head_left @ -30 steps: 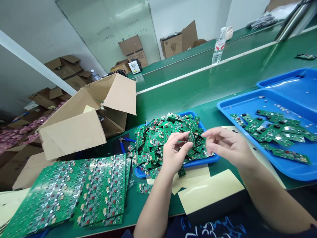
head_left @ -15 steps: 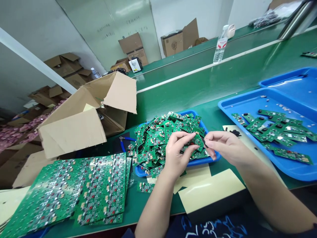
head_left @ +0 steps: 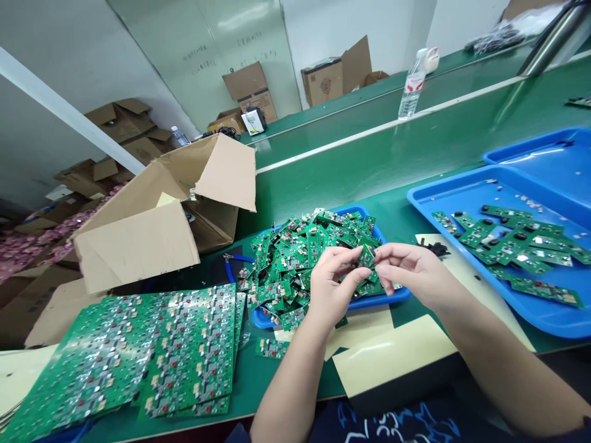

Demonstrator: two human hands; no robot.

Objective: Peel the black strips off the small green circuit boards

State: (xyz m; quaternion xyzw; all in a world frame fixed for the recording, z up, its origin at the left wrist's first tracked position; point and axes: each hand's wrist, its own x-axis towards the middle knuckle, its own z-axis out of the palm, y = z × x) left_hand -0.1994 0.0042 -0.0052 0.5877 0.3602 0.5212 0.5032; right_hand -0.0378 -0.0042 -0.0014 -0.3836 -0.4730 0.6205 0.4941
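My left hand (head_left: 331,284) and my right hand (head_left: 410,271) meet over the near right part of a heap of small green circuit boards (head_left: 300,258). Together they pinch one small green circuit board (head_left: 367,255) between their fingertips, just above the heap. The heap fills a small blue tray (head_left: 369,303). To the right, a large blue tray (head_left: 462,191) holds several small boards with black parts (head_left: 512,243).
A stack of large green circuit panels (head_left: 138,357) lies at the near left. An open cardboard box (head_left: 157,215) lies on its side behind it. Blue-handled cutters (head_left: 237,259) sit beside the heap. Yellow paper sheets (head_left: 388,354) lie near the front edge. A water bottle (head_left: 410,86) stands far back.
My right hand has moved left to my left hand and now grips the same small board. The board has been lifted slightly above the heap.
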